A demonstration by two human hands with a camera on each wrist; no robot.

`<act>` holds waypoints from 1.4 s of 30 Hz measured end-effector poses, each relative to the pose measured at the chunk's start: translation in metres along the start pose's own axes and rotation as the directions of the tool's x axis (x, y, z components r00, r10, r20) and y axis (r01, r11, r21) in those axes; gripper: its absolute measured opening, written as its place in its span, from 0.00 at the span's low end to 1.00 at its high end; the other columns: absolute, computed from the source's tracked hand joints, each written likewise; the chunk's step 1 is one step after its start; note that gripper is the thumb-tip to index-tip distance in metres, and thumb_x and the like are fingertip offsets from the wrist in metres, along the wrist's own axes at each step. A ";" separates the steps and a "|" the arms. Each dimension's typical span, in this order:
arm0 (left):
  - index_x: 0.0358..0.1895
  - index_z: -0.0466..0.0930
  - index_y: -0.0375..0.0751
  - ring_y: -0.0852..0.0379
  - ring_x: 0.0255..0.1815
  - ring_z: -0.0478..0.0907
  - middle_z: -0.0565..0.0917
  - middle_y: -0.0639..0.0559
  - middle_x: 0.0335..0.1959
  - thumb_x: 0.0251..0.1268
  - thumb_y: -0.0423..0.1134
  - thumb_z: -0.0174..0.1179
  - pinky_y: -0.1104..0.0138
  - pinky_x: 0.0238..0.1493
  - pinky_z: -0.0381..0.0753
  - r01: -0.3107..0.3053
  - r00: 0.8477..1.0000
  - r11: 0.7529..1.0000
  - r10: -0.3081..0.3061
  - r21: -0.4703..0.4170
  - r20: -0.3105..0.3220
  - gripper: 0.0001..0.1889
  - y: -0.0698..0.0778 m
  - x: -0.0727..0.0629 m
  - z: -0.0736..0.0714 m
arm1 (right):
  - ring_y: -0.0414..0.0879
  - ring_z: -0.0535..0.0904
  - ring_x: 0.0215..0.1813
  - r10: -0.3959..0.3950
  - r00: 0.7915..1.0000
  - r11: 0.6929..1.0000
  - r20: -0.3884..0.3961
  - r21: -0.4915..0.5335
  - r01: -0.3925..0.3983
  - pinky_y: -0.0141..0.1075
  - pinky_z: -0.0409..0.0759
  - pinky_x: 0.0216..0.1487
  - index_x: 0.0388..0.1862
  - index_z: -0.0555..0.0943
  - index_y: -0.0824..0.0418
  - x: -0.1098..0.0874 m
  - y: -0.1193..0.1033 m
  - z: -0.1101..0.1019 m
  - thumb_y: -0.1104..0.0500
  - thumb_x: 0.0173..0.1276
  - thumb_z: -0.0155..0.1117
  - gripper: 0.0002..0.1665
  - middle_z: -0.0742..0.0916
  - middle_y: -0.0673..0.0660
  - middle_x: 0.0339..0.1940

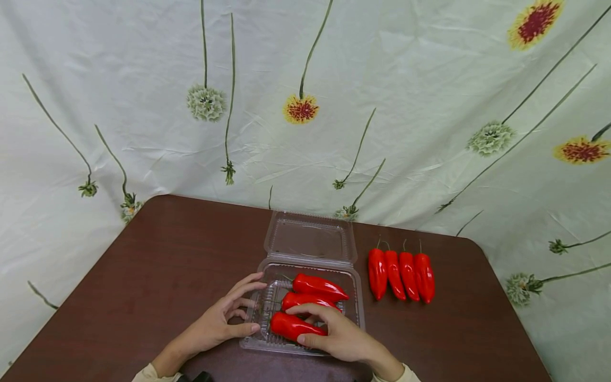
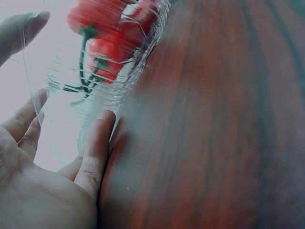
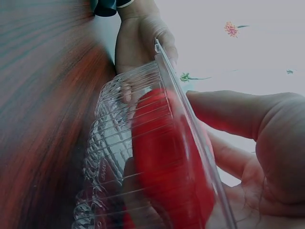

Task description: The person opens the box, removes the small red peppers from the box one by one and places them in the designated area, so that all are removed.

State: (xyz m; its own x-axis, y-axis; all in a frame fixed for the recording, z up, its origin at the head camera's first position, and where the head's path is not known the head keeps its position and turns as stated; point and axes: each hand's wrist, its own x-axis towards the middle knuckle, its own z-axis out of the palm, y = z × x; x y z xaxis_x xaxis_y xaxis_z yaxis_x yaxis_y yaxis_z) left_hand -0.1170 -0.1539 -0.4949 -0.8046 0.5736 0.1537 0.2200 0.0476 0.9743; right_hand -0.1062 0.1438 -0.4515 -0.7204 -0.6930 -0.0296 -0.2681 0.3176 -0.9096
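In the lower middle of the frame, the front red pepper [image 1: 295,324] lay almost crosswise along its long axis, its stem end to the left and its tip to the right, slightly downward. It was inside the clear box [image 1: 360,305], together with two other peppers [image 1: 321,286] above it, and the right hand [image 1: 342,337] held it toward the tip between thumb and curved fingers, while the left hand [image 1: 220,322], fingers spread and gripping nothing, was at the box's left edge.

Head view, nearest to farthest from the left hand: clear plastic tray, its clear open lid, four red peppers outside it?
1. Clear plastic tray: at the left hand.
2. Open lid: behind the tray.
3. Four red peppers: right of tray.
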 end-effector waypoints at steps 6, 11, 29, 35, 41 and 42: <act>0.76 0.58 0.38 0.48 0.59 0.76 0.46 0.44 0.82 0.67 0.29 0.63 0.66 0.49 0.78 0.011 1.000 1.000 -0.011 0.003 -0.003 0.36 0.000 0.000 0.000 | 0.40 0.79 0.55 -0.012 1.000 1.000 -0.019 -0.017 0.012 0.35 0.76 0.60 0.66 0.76 0.49 0.000 0.000 -0.001 0.57 0.70 0.66 0.25 0.80 0.52 0.66; 0.76 0.58 0.38 0.47 0.59 0.76 0.46 0.44 0.81 0.67 0.29 0.63 0.66 0.49 0.78 0.010 1.000 1.000 -0.010 0.002 -0.003 0.36 0.000 0.000 0.000 | 0.40 0.79 0.55 -0.006 0.999 1.000 -0.037 -0.025 0.005 0.34 0.77 0.59 0.67 0.75 0.50 -0.001 -0.001 -0.003 0.57 0.71 0.66 0.26 0.80 0.53 0.65; 0.76 0.59 0.38 0.47 0.59 0.76 0.47 0.44 0.81 0.66 0.28 0.63 0.66 0.48 0.78 -0.030 0.999 0.999 0.030 0.014 -0.012 0.36 0.002 0.000 0.002 | 0.46 0.79 0.57 0.006 0.994 0.999 -0.111 0.042 -0.001 0.34 0.77 0.56 0.68 0.74 0.51 -0.006 -0.009 -0.022 0.56 0.73 0.64 0.26 0.81 0.55 0.63; 0.76 0.59 0.38 0.46 0.59 0.76 0.47 0.44 0.81 0.67 0.28 0.63 0.66 0.49 0.77 -0.031 0.999 0.999 0.032 0.015 -0.010 0.36 0.002 -0.001 0.001 | 0.46 0.79 0.57 0.045 0.988 0.999 -0.150 0.030 -0.041 0.34 0.79 0.53 0.73 0.70 0.54 -0.012 -0.016 -0.035 0.57 0.73 0.63 0.30 0.81 0.57 0.64; 0.76 0.59 0.39 0.47 0.59 0.76 0.47 0.43 0.81 0.67 0.29 0.63 0.66 0.49 0.77 -0.038 0.999 0.999 0.038 0.011 -0.006 0.36 0.001 0.000 0.001 | 0.54 0.77 0.60 0.078 0.982 0.996 -0.173 0.059 -0.069 0.35 0.81 0.53 0.74 0.68 0.54 -0.023 -0.016 -0.049 0.59 0.74 0.62 0.31 0.78 0.59 0.67; 0.76 0.59 0.39 0.47 0.59 0.76 0.47 0.43 0.81 0.67 0.29 0.63 0.66 0.48 0.77 -0.039 0.999 0.999 0.039 0.010 -0.006 0.36 0.001 0.000 0.001 | 0.56 0.76 0.60 0.076 0.982 0.996 -0.173 0.061 -0.067 0.35 0.81 0.53 0.74 0.67 0.54 -0.025 -0.016 -0.051 0.59 0.74 0.62 0.31 0.77 0.60 0.67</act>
State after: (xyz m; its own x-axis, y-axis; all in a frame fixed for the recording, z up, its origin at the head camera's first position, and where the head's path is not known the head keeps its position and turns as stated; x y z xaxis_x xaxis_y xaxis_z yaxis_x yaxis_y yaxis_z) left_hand -0.1165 -0.1534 -0.4944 -0.7986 0.5701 0.1929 0.2568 0.0329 0.9659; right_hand -0.1171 0.1891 -0.4152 -0.8383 -0.5445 -0.0269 -0.1798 0.3227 -0.9293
